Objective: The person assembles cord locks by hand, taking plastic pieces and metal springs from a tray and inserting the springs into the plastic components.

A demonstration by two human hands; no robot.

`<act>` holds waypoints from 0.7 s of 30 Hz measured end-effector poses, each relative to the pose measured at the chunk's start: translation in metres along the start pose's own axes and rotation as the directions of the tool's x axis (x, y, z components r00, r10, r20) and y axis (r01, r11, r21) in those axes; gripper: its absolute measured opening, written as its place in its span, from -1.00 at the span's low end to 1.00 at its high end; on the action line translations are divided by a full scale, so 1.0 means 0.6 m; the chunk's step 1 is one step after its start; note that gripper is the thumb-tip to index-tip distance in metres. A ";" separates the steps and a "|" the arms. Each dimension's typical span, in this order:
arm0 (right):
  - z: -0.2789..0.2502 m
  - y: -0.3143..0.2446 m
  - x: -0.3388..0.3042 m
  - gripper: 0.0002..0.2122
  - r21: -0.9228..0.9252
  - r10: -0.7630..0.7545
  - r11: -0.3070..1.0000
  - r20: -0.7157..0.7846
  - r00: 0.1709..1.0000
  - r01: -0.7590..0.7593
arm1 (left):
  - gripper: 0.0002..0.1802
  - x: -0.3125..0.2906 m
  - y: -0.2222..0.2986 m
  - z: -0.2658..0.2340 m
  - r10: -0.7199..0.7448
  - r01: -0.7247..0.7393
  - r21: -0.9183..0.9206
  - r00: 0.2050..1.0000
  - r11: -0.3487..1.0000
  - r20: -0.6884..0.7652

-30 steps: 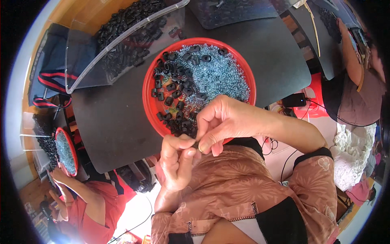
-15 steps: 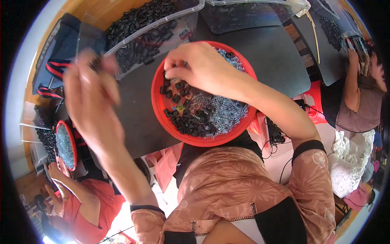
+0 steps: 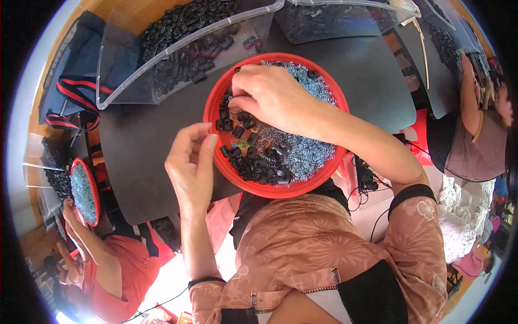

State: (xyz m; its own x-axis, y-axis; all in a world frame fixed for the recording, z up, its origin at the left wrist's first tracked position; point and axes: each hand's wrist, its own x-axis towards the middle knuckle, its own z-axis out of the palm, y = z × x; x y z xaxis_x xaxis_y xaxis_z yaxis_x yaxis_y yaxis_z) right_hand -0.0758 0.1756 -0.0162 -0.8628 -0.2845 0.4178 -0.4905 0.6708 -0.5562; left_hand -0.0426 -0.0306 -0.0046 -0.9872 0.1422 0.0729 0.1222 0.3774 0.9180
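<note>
1. Centrally on the dark tabletop — a round red plastic bowl, filled with small black plastic pieces and tiny silvery-blue metal rings
2. Inside that bowl, right hand, palm down, fingertips curled onto the black pieces at the left side; grip hidden, cannot tell
3. Just left of the rim, left hand — loosely open, fingers half bent, holding nothing visible
4. Beyond, a clear plastic bin of more black pieces

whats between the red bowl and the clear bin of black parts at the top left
In the head view, only a bare strip of the black table separates the red bowl from the clear bin; nothing lies on it.
</note>
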 end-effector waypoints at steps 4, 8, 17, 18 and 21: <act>-0.034 -0.014 -0.023 -0.84 0.371 0.224 0.903 0.029 0.974 -0.218 | -0.89 0.004 -0.007 0.016 0.043 -0.044 0.126 0.999 0.991 0.008; -0.060 -0.029 -0.043 -0.88 0.506 0.392 0.743 0.201 0.898 -0.438 | -0.92 0.032 0.007 0.030 0.302 -0.312 0.374 0.949 0.873 0.086; -0.083 -0.032 -0.083 -0.89 0.556 0.432 0.695 0.184 0.883 -0.456 | -0.92 0.045 0.014 0.057 0.343 -0.416 0.463 0.909 0.783 0.236; -0.082 -0.030 -0.085 -0.89 0.558 0.434 0.694 0.182 0.882 -0.456 | -0.90 0.045 0.014 0.061 0.368 -0.462 0.543 0.887 0.702 0.279; -0.079 -0.024 -0.090 -0.88 0.563 0.400 0.719 0.143 0.906 -0.406 | -0.87 0.044 0.025 0.058 0.287 -0.429 0.560 0.900 0.709 0.327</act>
State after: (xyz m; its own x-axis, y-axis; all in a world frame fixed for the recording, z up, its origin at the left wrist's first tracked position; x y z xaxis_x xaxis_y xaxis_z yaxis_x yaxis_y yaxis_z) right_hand -0.0166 0.2136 0.0033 -0.9947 -0.0872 0.0536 -0.0711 0.2124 -0.9746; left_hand -0.0631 0.0104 -0.0024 -0.8201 0.5355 0.2018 0.5680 0.7186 0.4012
